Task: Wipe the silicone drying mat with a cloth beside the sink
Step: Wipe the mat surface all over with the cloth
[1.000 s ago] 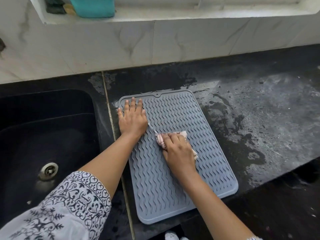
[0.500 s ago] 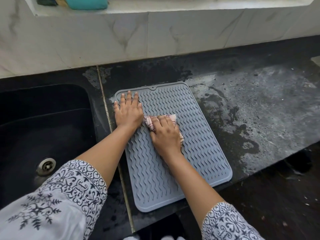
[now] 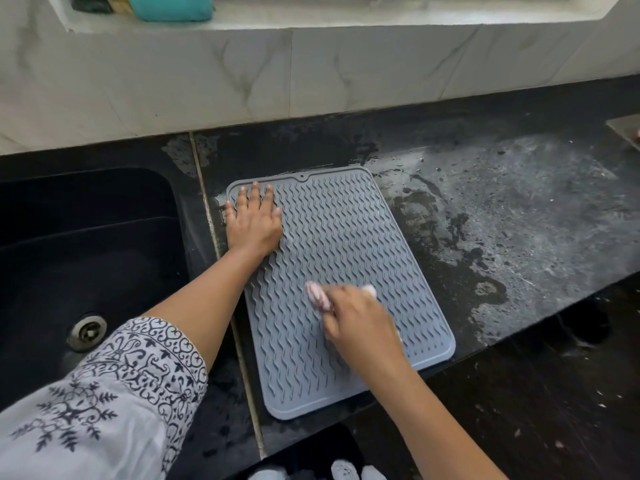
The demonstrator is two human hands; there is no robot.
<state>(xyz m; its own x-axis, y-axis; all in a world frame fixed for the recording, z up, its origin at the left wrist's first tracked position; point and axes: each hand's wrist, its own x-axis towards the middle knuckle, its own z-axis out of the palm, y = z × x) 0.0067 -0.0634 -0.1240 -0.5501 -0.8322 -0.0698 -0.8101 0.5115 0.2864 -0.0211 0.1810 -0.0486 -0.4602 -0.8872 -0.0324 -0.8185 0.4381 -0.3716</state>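
Note:
A grey silicone drying mat (image 3: pixel 349 237) with wavy ridges lies flat on the black counter, just right of the sink. My left hand (image 3: pixel 252 220) presses flat on the mat's far left corner, fingers spread. My right hand (image 3: pixel 360 323) is closed on a small pink-and-white cloth (image 3: pixel 320 296) and holds it against the mat's middle, toward the near right. Most of the cloth is hidden under that hand, and both are motion-blurred.
A black sink (image 3: pixel 86 258) with a metal drain (image 3: pixel 86 332) lies to the left. Wet patches and pale streaks cover the black counter (image 3: pixel 519 220) to the right. A marble backsplash (image 3: pixel 311 71) rises behind, with a teal container (image 3: pixel 169 6) on its ledge. The counter's front edge runs close below the mat.
My right hand has slid the cloth from beside my left hand toward the mat's near right part. My left hand stays planted on the far left corner.

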